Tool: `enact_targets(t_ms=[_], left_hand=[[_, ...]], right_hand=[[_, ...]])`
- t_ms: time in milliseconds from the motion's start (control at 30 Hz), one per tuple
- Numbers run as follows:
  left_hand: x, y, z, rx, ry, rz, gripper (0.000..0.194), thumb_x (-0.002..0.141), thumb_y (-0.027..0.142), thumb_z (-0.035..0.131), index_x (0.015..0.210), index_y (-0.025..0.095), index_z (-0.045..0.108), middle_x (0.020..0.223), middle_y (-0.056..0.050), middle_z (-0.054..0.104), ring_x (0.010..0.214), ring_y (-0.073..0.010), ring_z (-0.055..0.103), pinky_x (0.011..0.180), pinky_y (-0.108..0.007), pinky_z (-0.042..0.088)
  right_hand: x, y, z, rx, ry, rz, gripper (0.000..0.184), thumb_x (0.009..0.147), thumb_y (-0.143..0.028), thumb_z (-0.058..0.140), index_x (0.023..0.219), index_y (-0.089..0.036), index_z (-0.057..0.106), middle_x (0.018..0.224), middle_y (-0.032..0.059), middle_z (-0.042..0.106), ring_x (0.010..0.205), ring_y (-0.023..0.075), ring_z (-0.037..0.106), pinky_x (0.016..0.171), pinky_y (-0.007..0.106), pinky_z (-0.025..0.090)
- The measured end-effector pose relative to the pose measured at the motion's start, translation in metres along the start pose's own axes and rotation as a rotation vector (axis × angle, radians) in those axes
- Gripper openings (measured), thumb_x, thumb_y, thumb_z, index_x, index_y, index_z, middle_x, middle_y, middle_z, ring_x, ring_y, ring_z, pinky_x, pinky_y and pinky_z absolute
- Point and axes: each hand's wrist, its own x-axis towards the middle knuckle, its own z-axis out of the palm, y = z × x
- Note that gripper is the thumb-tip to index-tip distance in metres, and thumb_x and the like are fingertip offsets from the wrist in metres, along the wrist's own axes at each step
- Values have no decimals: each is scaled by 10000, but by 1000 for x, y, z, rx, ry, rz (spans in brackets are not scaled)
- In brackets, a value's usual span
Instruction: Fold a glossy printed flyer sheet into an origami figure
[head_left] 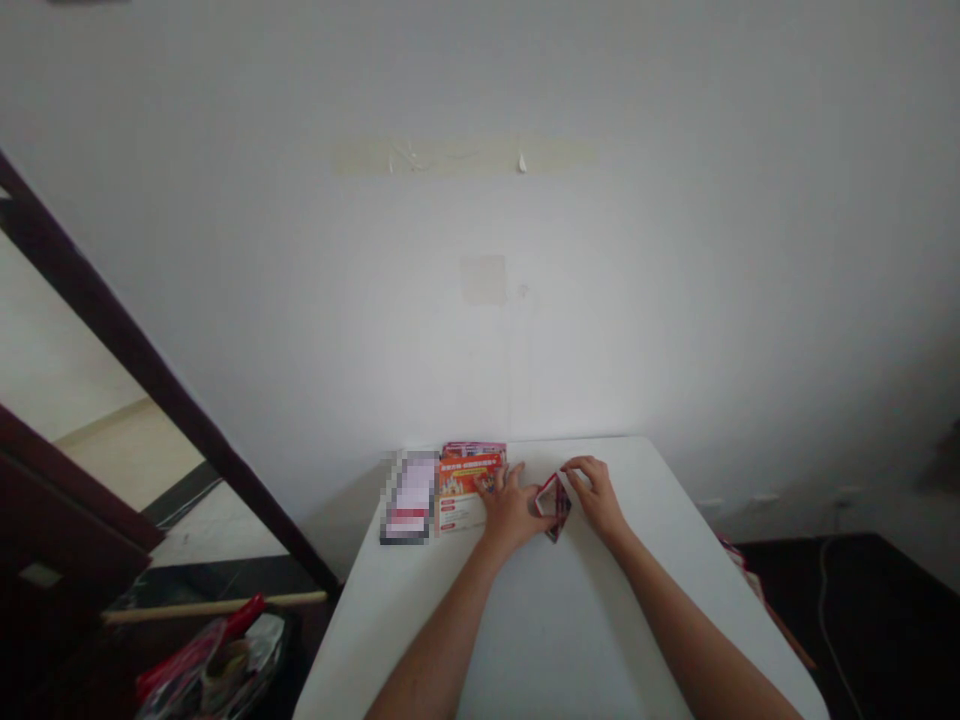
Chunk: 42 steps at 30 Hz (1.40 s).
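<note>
A small piece of folded paper [562, 505] with red edges and a dark patterned side stands on the white table, bent into an angular shape around a pale gap. My left hand [510, 508] has its thumb and index finger at the paper's left and lower side. Its other fingers spread over an orange and white printed flyer [459, 508]. From the right, my right hand [598, 495] pinches the paper's upper corner between its fingertips. How far the fingers wrap behind the paper is hidden.
Left of the flyer lies a phone [409, 500], its screen blurred out. More printed sheets [472, 449] lie behind the flyer. The white table [555, 640] meets a pale wall [600, 250]. A bag with red items [225, 665] sits low at left.
</note>
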Motion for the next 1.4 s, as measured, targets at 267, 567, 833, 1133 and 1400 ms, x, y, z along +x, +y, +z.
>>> enact_targets(t_ms=[267,567,833,1133,1400], left_hand=[[3,-4,1,22,127,-99,501,724,626,694,1143,352,708,1535,-32,425,1434,-389,261,1135,-739,67],[4,-6,2,6,90,-70,533,711,642,706,1152,342,702,1551,-33,393,1442,-391,236,1137,-730,92],[9,-20,-10,-99,55,-29,526,634,610,802,1120,432,711,1548,-14,395,1447,-382,245,1117,-751,80],[13,-29,-18,-119,61,-16,189,816,357,721,986,425,764,1473,19,505,1432,-348,287,1109,-769,82],[14,-26,-11,-136,100,-39,162,813,394,724,968,396,772,1451,15,532,1414,-337,312,1121,-757,75]], right_hand=[[-4,10,2,-215,-132,-13,148,817,-387,651,883,-315,762,1004,43,684,1036,250,560,960,429,394],[-7,9,7,-305,-121,-14,106,803,-370,675,852,-324,757,993,41,686,1026,258,556,948,447,391],[-5,18,6,-259,-93,6,110,791,-330,670,813,-278,764,958,57,685,997,247,573,919,407,430],[-5,18,5,-256,-98,9,93,779,-318,682,787,-277,765,958,58,692,995,253,582,916,416,441],[-5,19,5,-249,-103,-5,68,777,-329,706,784,-296,765,979,54,694,1015,251,583,922,419,437]])
